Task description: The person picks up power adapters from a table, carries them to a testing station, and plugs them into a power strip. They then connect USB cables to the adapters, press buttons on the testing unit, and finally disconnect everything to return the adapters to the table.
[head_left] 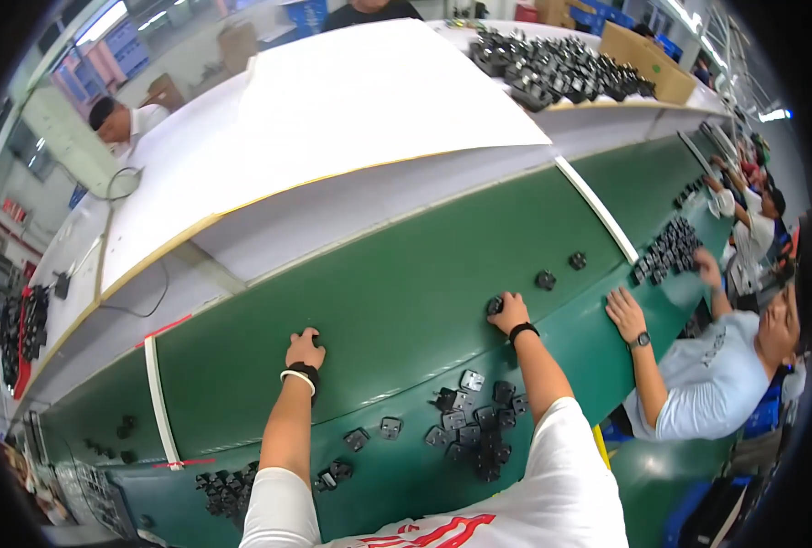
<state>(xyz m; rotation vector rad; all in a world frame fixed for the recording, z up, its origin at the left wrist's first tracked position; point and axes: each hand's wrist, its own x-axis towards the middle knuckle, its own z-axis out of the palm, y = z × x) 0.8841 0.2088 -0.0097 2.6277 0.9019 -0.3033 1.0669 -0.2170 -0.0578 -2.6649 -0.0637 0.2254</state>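
My right hand [513, 315] is closed on a small black block that looks like a plug adapter [495, 306], over the green belt [397, 265]. To its right, two similar black plug adapters [546, 279] lie apart on the belt. My left hand [305, 350] rests on the belt further left with its fingers curled; whatever they hold, if anything, is hidden. Between my forearms, along the near green surface, is a loose heap of black and grey plug adapters [484, 425]. A few more [357, 440] lie closer to my left forearm.
At right, a co-worker's hand [625, 313] lies flat on the near surface, the other beside a dense adapter cluster [669, 248]. White strips [598, 208] cross the belt. Beyond it stands a white shelf [369, 100] bearing a large adapter pile [552, 68] and a cardboard box [648, 59].
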